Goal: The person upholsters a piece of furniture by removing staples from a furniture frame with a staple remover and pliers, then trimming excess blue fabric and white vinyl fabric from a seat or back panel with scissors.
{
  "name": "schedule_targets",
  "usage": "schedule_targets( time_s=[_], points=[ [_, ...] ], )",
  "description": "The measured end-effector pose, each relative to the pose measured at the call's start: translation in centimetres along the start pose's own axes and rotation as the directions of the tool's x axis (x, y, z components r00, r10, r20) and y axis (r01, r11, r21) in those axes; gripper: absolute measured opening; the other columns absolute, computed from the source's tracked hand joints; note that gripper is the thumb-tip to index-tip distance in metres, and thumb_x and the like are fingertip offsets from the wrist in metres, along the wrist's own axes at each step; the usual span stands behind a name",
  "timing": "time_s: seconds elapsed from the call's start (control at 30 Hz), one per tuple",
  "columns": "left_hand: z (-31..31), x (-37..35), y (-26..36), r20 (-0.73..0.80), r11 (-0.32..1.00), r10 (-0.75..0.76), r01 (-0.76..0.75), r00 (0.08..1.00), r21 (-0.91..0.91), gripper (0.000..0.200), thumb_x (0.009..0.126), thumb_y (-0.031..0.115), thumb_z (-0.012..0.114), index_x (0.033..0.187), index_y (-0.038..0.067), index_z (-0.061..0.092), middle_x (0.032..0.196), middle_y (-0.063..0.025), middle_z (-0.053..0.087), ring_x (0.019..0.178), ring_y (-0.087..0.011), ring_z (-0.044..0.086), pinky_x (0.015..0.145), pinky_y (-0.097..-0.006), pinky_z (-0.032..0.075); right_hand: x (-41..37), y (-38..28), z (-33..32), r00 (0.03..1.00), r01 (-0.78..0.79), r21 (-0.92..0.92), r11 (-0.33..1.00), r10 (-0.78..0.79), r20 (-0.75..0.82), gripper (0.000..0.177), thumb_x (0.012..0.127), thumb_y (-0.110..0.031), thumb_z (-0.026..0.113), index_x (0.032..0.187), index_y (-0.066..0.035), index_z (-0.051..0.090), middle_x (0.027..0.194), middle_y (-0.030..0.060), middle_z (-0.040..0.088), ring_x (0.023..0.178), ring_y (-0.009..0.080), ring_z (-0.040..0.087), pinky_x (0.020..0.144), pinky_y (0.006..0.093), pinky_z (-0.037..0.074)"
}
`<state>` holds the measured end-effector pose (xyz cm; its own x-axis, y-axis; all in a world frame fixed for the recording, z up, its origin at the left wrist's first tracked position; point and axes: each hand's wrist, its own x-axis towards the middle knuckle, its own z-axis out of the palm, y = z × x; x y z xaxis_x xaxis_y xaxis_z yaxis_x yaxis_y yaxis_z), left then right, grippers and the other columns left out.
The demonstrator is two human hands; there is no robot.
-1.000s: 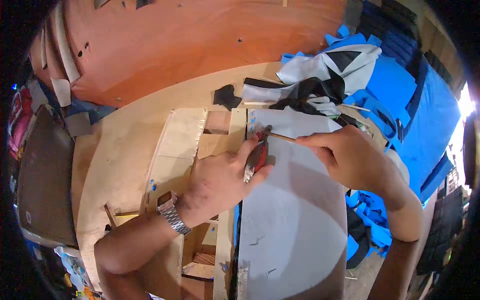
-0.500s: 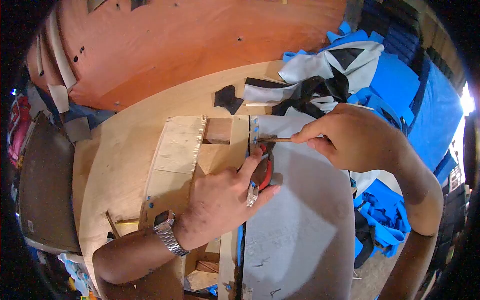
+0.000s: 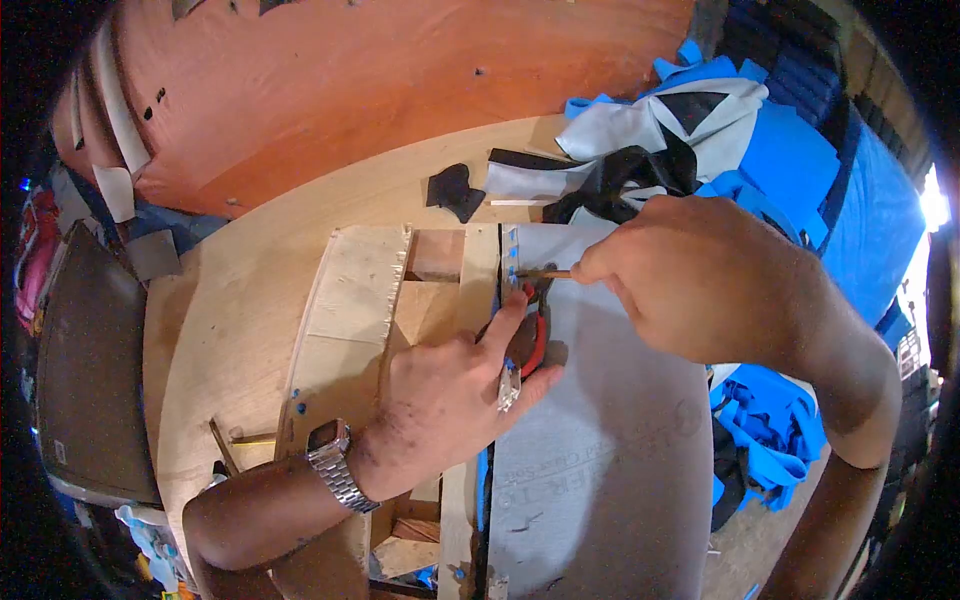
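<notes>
My right hand is closed round a thin brown rod-shaped tool; its handle is hidden in my fist. The tool's tip lies at the strip with blue marks along the grey panel's edge. My left hand rests across that edge, index finger stretched toward the tip. Between its index finger and thumb are red-handled pliers, partly hidden under the hand. The grey covered panel lies against an open wooden frame with slats and gaps.
Behind are a black scrap, white and black material and blue fabric. More blue strips lie at the right. A brown padded piece stands at the left, and an orange-brown covered surface rises at the back.
My right hand has shifted slightly left and its fist has rolled over, with the tool's tip still at the edge strip. The left hand has barely moved.
</notes>
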<state>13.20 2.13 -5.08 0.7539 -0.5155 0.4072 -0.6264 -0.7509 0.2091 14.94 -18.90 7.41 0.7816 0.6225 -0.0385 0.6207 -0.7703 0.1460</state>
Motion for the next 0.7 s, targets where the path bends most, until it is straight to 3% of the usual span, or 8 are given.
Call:
schedule_targets(
  time_s=[0.13,0.2,0.27,0.37,0.7],
  points=[
    [0.6,0.2,-0.2,-0.025,1.0,-0.006,0.006,1.0,0.016,0.067,0.09,0.054,0.062,0.133,0.003,0.055,0.052,-0.0104,0.059,0.046,-0.0267,0.064,0.044,-0.0381,0.052,-1.0,-0.4,2.0,0.986,0.019,0.085,0.996,-0.004,-0.168,0.028,0.086,-0.004,0.055,0.108,-0.01,0.072,0.09,0.0192,0.07,0.08,0.0374,0.066,0.074,0.044,0.053],
    [0.7,-0.2,0.0,-0.031,0.999,-0.007,0.008,0.999,0.031,0.065,0.091,0.053,0.061,0.133,0.004,0.055,0.053,-0.011,0.06,0.047,-0.0268,0.064,0.044,-0.0384,0.052,-2.5,-0.8,4.9,0.971,-0.071,0.286,0.955,0.132,-0.199,0.027,0.087,-0.006,0.056,0.109,-0.009,0.072,0.092,0.0203,0.07,0.084,0.0383,0.067,0.074,0.0446,0.054],
    [0.7,-0.4,0.4,-0.054,0.999,0.003,0.0,0.999,0.047,0.064,0.092,0.053,0.06,0.134,0.005,0.055,0.054,-0.0119,0.061,0.047,-0.0271,0.065,0.043,-0.0388,0.052,-4.2,-0.9,8.2,0.933,-0.224,0.55,0.804,0.341,-0.119,0.025,0.089,-0.013,0.055,0.108,-0.007,0.07,0.095,0.0214,0.07,0.091,0.0389,0.067,0.077,0.0464,0.055],
    [0.6,-0.5,0.5,-0.058,1.0,-0.012,0.013,0.998,0.016,0.062,0.093,0.052,0.059,0.133,0.006,0.055,0.056,-0.0134,0.062,0.049,-0.0276,0.066,0.045,-0.0388,0.053,-3.4,-0.7,9.5,0.918,-0.167,0.484,0.859,0.314,-0.241,0.028,0.091,-0.014,0.055,0.114,-0.013,0.071,0.103,0.0214,0.07,0.099,0.0377,0.066,0.084,0.0462,0.054],
    [0.8,-0.5,-0.1,-0.053,1.0,-0.011,0.011,0.999,-0.008,0.063,0.093,0.052,0.059,0.133,0.005,0.054,0.058,-0.014,0.064,0.053,-0.0288,0.067,0.049,-0.039,0.054,-1.8,0.8,3.2,0.991,-0.073,0.233,0.97,0.096,-0.09,0.027,0.082,-0.01,0.057,0.104,-0.01,0.073,0.096,0.0174,0.071,0.095,0.0358,0.068,0.087,0.0487,0.053]
  ],
)
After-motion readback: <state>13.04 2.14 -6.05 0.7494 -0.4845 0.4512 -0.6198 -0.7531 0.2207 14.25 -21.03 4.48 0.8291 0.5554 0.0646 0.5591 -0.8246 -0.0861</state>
